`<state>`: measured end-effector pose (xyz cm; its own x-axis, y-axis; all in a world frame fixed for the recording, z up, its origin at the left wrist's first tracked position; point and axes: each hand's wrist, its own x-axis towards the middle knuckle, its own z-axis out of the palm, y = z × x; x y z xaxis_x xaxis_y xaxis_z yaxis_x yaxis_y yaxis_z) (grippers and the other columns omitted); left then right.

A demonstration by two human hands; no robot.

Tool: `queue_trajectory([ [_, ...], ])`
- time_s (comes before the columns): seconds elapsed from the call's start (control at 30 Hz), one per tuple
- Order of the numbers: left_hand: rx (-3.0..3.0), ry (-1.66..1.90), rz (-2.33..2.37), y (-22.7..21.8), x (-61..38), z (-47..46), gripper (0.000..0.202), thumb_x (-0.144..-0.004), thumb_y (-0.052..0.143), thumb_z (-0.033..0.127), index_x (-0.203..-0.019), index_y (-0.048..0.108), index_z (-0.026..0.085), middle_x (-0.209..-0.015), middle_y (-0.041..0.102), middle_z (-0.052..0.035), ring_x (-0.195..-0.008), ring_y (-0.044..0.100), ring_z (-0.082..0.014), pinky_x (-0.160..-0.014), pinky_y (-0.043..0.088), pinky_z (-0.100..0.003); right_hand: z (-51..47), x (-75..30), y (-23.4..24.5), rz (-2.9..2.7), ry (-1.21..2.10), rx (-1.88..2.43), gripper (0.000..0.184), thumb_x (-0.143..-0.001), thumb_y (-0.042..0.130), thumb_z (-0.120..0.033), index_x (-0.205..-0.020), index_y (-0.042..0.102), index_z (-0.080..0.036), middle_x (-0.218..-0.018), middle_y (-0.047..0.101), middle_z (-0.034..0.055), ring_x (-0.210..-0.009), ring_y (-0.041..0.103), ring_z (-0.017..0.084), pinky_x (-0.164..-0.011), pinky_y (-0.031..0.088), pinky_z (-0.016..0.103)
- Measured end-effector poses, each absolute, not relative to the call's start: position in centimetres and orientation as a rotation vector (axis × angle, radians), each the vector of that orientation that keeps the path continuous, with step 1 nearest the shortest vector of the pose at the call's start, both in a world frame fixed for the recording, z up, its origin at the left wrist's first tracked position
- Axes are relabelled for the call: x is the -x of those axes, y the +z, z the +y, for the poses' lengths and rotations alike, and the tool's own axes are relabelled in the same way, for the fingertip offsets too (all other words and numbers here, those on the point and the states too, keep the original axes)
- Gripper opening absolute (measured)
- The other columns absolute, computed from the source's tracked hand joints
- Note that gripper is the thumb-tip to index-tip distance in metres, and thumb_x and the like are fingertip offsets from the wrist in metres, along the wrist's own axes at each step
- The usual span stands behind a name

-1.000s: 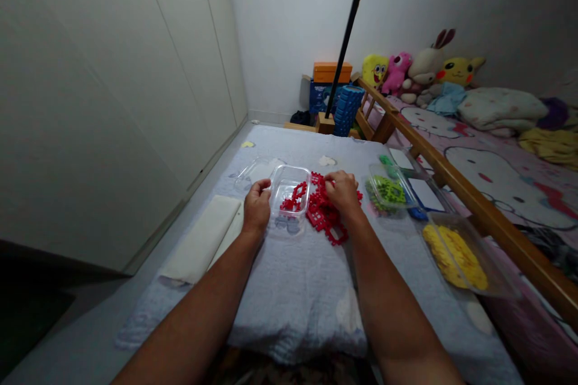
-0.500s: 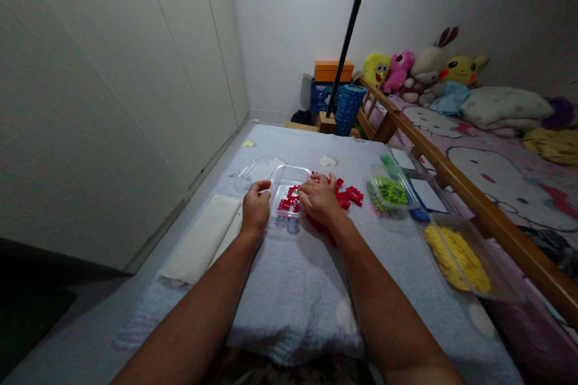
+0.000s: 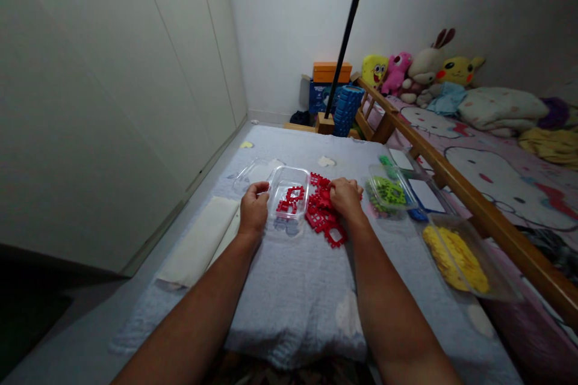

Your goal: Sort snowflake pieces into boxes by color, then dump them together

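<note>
A clear plastic container (image 3: 276, 212) stands on the cloth with a few red toothed building pieces (image 3: 289, 203) inside. My left hand (image 3: 253, 207) holds its left rim, fingers closed at the edge. Right of the container lies a heap of red toothed building pieces (image 3: 321, 219), some with open square middles. Over the right side of this heap, my right hand (image 3: 347, 197) has its fingers curled round red pieces; the fingertips are partly hidden. A clear lid (image 3: 247, 173) lies behind my left hand.
A folded cream cloth (image 3: 201, 237) lies on the left. To the right stand a clear container with green pieces (image 3: 389, 191) and another with yellow pieces (image 3: 458, 258). A wooden bed rail (image 3: 433, 159) runs along the right. Behind the table rises a black pole (image 3: 345, 42).
My right hand has moved right, from the container's right rim to the far side of the red heap. My left hand has stayed at the container.
</note>
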<state>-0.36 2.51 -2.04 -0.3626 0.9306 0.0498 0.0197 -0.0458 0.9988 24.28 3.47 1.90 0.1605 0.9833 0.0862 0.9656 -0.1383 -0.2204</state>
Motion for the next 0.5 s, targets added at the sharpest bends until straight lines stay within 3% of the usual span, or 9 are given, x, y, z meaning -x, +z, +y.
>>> queue_trajectory([
  [0.17, -1.037, 1.507, 1.451, -2.0, 0.4, 2.5, 0.034, -0.068, 0.058, 0.022, -0.099, 0.070, 0.018, -0.097, 0.071, -0.0043, -0.085, 0.063, -0.0184, -0.081, 0.048, -0.032, 3.2, -23.6, 2.0, -1.867, 0.089, 2.191, 0.037, -0.097, 0.047, -0.021, -0.113, 0.080, -0.024, -0.128, 0.069, 0.0123, -0.116, 0.051, 0.031, -0.096, 0.035, 0.043],
  [0.3, -1.032, 1.510, 1.443, -2.1, 0.4, 2.5, 0.033, -0.068, 0.058, 0.022, -0.099, 0.070, 0.018, -0.097, 0.071, -0.0044, -0.085, 0.063, -0.0185, -0.080, 0.048, -0.031, 2.4, -21.9, 3.7, -1.962, 0.111, 1.853, 0.035, -0.095, 0.047, -0.018, -0.107, 0.080, -0.024, -0.127, 0.072, 0.0078, -0.120, 0.049, 0.029, -0.103, 0.032, 0.044],
  [0.5, -1.038, 1.501, 1.451, -1.9, 0.3, 2.4, 0.032, -0.069, 0.059, 0.022, -0.099, 0.070, 0.018, -0.095, 0.071, -0.0044, -0.079, 0.062, -0.0179, -0.077, 0.049, -0.031, 0.7, -18.2, 5.0, -2.327, 0.176, 1.584, 0.037, -0.101, 0.043, -0.026, -0.094, 0.079, -0.023, -0.114, 0.077, 0.0060, -0.129, 0.047, 0.030, -0.118, 0.012, 0.056],
])
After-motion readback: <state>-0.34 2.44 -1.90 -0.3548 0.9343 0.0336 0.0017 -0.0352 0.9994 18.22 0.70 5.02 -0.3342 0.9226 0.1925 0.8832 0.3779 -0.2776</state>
